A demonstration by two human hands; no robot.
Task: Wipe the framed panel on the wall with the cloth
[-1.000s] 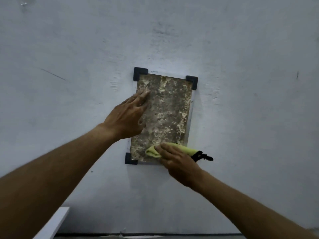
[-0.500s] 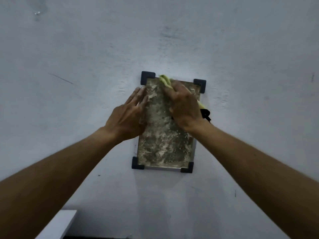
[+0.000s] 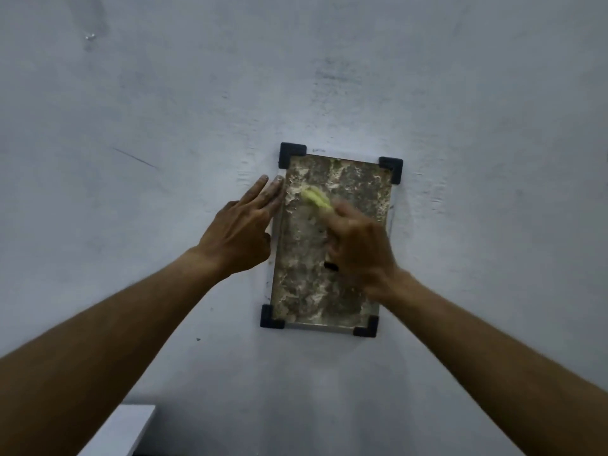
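Surroundings: a pale, scuffed wall (image 3: 164,93) fills the view; a white ledge (image 3: 121,429) shows at the lower left corner, well apart from the framed panel (image 3: 302,268).
In the way: the right hand (image 3: 358,248) and its forearm cover much of the panel's right half; the left hand (image 3: 240,232) hides part of the left edge.
Count: one panel, four black corner brackets (image 3: 291,154), one yellow-green cloth (image 3: 316,197), two hands.
Panel: mounted upright on the wall, its face mottled grey and brown with whitish patches.
Cloth: pressed against the panel's upper middle, poking out beyond the right fingertips; it is blurred.
Right hand: grip closed on the cloth, back of the hand toward the camera; a small black piece (image 3: 330,265) shows under the palm.
Left hand: grip holds nothing, fingers straight and flat, pointing up along the panel's left edge, tips on the wall beside it.
Arms: both bare forearms reach up from the lower corners.
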